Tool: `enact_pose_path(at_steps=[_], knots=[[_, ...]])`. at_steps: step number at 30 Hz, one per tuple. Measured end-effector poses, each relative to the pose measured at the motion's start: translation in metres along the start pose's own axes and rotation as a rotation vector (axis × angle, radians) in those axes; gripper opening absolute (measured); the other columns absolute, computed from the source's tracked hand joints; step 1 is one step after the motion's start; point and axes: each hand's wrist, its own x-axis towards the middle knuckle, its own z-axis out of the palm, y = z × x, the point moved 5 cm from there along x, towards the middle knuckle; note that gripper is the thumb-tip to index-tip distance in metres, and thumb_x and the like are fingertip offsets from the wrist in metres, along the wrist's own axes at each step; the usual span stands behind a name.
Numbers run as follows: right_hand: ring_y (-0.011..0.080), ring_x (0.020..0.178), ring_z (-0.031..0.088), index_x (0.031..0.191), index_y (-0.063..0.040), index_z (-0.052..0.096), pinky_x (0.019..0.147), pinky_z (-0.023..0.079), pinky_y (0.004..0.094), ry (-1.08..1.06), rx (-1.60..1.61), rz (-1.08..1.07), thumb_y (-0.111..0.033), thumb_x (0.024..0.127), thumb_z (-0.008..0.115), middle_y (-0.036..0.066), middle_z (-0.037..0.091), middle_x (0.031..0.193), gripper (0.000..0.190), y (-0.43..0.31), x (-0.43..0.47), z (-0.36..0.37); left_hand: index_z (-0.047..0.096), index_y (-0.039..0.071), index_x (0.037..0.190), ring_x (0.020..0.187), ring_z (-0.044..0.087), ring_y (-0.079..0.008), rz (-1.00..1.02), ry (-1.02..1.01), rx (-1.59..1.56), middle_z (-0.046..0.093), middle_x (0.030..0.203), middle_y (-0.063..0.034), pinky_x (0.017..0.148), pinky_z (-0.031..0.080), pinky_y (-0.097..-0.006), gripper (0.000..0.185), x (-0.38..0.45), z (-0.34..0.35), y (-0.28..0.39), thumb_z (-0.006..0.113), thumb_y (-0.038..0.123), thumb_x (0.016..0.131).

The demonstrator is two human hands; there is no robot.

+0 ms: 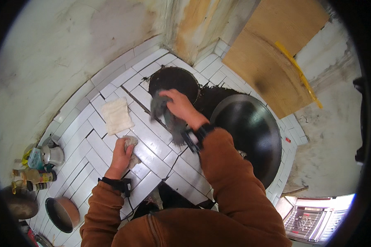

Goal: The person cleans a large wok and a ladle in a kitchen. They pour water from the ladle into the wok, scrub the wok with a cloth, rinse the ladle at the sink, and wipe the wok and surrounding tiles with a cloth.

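My right hand (181,106) grips a dark grey cloth (160,106), blurred by motion, at the near left edge of a round black pan or lid (171,80). The cloth hangs down over the white tiles. My left hand (121,157) is closed around a crumpled greyish-beige rag (131,142) that rests on the tiled counter (151,140). Just beyond that hand, a cream cloth (117,115) lies spread flat on the tiles. A large black wok (247,132) sits to the right, partly hidden by my right sleeve.
At the left stand a metal kettle or pot (52,154), several seasoning bottles (34,177) and a copper-coloured pot (63,213). A wooden board (266,61) with yellow tape (298,74) leans on the wall behind the wok. Blackened, ragged material (218,95) lies between the pan and wok.
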Motion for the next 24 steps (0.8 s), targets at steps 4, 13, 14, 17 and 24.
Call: enact_pose_path(at_steps=[4, 13, 14, 17, 24], knots=[[0.0378, 0.109, 0.055, 0.122, -0.02, 0.066, 0.097, 0.047, 0.0416, -0.096, -0.227, -0.043, 0.002, 0.079, 0.054, 0.013, 0.06, 0.125, 0.051, 0.019, -0.009, 0.051, 0.054, 0.001, 0.12, 0.106, 0.06, -0.0358, -0.04, -0.033, -0.018, 0.059, 0.112, -0.0199, 0.093, 0.048, -0.039, 0.032, 0.0, 0.002, -0.004, 0.064, 0.011, 0.092], [0.0289, 0.104, 0.057, 0.106, -0.023, 0.074, 0.09, 0.047, 0.0413, -0.344, 0.011, -0.03, 0.009, 0.074, 0.06, 0.004, 0.065, 0.117, 0.047, -0.077, -0.253, 0.054, 0.056, 0.002, 0.122, 0.104, 0.061, -0.0357, 0.026, -0.034, -0.042, 0.061, 0.112, -0.0197, 0.092, 0.049, -0.0398, 0.034, 0.001, 0.0, -0.009, 0.065, 0.016, 0.092], [0.0285, 0.104, 0.057, 0.105, -0.023, 0.074, 0.09, 0.046, 0.0412, -0.337, -0.035, 0.006, 0.008, 0.074, 0.06, 0.004, 0.065, 0.117, 0.046, -0.088, -0.282, 0.049, 0.056, 0.002, 0.121, 0.104, 0.061, -0.0357, 0.021, -0.043, -0.039, 0.061, 0.112, -0.0198, 0.092, 0.049, -0.0399, 0.034, 0.001, 0.0, -0.01, 0.065, 0.016, 0.092], [0.0283, 0.105, 0.057, 0.102, -0.021, 0.073, 0.089, 0.045, 0.0409, -0.299, -0.101, 0.062, 0.007, 0.075, 0.06, 0.003, 0.065, 0.115, 0.041, -0.116, -0.362, 0.031, 0.057, 0.002, 0.121, 0.104, 0.061, -0.0358, 0.055, -0.037, 0.003, 0.061, 0.111, -0.0201, 0.091, 0.049, -0.0401, 0.034, 0.002, 0.0, -0.012, 0.065, 0.017, 0.092], [0.0308, 0.099, 0.063, 0.108, -0.021, 0.073, 0.084, 0.05, 0.0424, -0.773, -0.354, 0.535, -0.002, 0.078, 0.061, 0.007, 0.068, 0.111, 0.038, -0.159, -0.554, 0.034, 0.057, 0.003, 0.12, 0.103, 0.06, -0.0392, 0.112, -0.04, 0.04, 0.06, 0.111, -0.0218, 0.09, 0.048, -0.0428, 0.033, 0.002, 0.003, -0.018, 0.065, 0.017, 0.091]])
